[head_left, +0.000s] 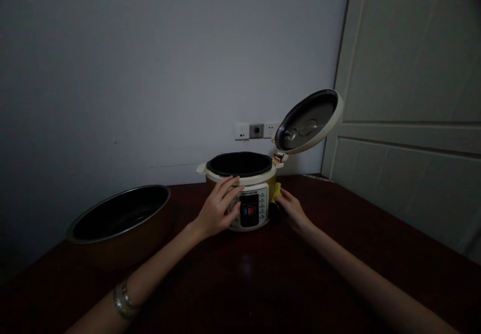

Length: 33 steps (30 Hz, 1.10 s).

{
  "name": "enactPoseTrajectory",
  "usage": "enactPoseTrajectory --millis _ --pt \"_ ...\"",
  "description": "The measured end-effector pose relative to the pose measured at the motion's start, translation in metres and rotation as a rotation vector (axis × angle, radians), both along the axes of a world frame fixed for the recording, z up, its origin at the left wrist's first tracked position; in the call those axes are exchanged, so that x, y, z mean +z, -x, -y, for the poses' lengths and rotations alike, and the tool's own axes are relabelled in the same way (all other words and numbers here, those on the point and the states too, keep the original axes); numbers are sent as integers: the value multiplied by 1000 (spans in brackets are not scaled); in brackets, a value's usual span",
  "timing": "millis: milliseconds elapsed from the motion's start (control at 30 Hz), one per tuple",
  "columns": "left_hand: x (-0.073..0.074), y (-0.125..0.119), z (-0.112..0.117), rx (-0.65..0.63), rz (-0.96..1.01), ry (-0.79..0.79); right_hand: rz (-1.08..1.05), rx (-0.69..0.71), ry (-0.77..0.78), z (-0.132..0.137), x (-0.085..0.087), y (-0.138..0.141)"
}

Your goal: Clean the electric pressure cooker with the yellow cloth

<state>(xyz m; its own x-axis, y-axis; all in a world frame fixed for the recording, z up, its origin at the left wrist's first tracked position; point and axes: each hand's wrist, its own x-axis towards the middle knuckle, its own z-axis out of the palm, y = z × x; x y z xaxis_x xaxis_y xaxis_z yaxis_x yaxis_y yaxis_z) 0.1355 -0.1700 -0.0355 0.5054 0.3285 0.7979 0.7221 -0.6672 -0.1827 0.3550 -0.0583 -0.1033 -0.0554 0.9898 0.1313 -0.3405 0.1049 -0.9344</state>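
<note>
An electric pressure cooker [272, 181], white and gold, stands with its lid [308, 123] raised and tilted to the right. Its dark inside shows below the rim. My left hand [221, 206] rests against the front of the cooker beside the control panel, fingers stretched out and holding nothing. At the cooker's right side, my right hand [292, 208] pinches a yellow cloth [277, 191] close to the wall of the pot; the exact kind of cloth is hard to see. Something dark sits just below it, too dim to make out.
To the left, a large gold-brown inner pot [124, 239] with a dark inside is on the dark red table [240, 284]. Wall sockets [256, 130] are behind the cooker. A white panelled door [406, 113] stands along the right.
</note>
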Motion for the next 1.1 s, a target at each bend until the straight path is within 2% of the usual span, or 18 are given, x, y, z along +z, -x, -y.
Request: enactPoseTrajectory --millis 100,200,300,433,600,700,800,867,1000,1100 --pt "-2 -1 11 -61 47 -45 34 64 69 25 -2 -16" --pt "-4 -8 22 -135 103 43 75 163 36 49 5 -26" --pt "-8 -20 32 -185 187 275 152 280 1 69 19 -25" --pt "-15 -27 34 -174 309 546 229 481 -26 87 35 -10" --pt "-13 -11 25 -94 559 828 307 586 -150 94 41 7" --pt "-11 2 25 -186 561 1127 322 625 -184 95 41 16" --pt "-10 11 32 -209 750 1387 304 669 -162 93 40 23" --pt "-6 19 38 -113 910 1335 281 648 -145 89 38 25" --pt "4 48 45 107 1095 1003 300 527 -166 80 34 15" --pt "6 71 37 231 1158 785 355 447 -214 76 34 3"
